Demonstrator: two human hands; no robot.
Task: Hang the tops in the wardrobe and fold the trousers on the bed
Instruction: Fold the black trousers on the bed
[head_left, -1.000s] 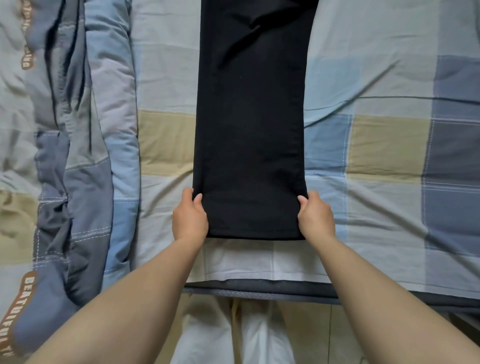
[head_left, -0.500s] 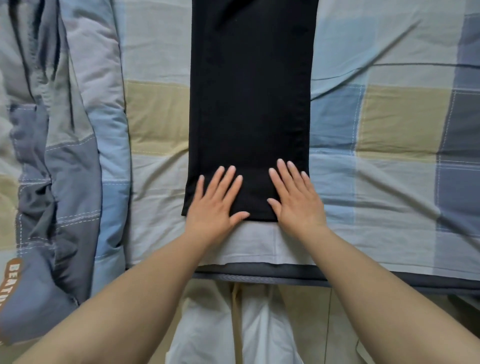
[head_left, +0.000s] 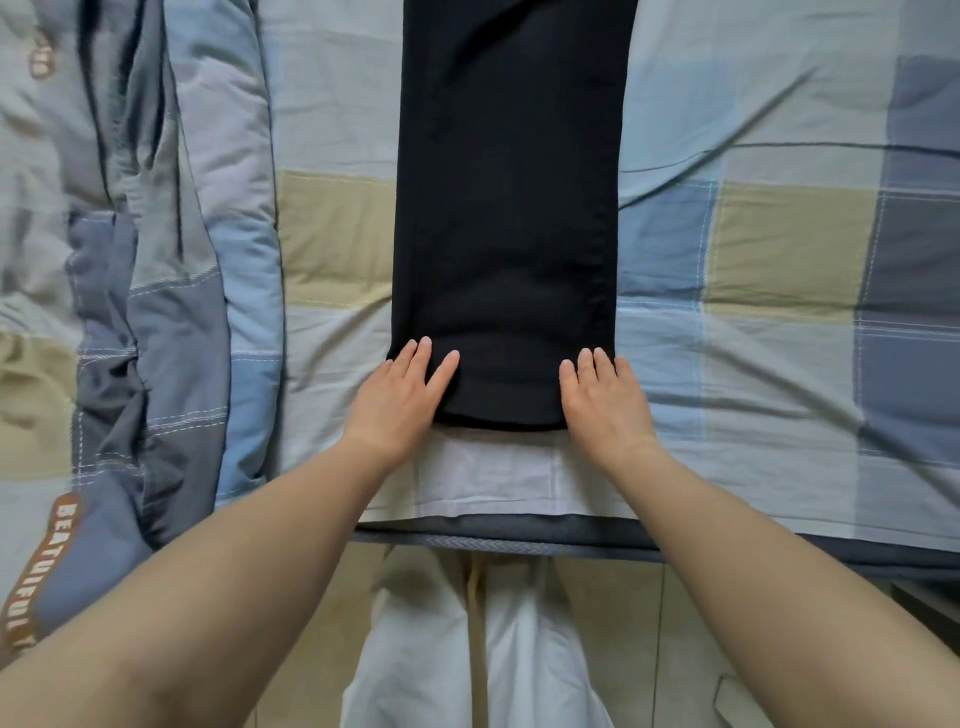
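Trousers of soft black cloth (head_left: 506, 208) lie flat lengthwise on the checked bedsheet (head_left: 779, 249), my left hand (head_left: 397, 402) and right hand (head_left: 605, 405) pressing straight-fingered on the near hem corners, where I judge the limp fabric is best pinched.

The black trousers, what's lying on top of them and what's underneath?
On the black trousers, the left hand and right hand rest flat at the hem corners. Underneath lies the checked bedsheet; the part directly beneath the cloth is hidden.

Black trousers (head_left: 506, 208) lie flat, legs together, lengthwise on the checked bed (head_left: 779, 249).
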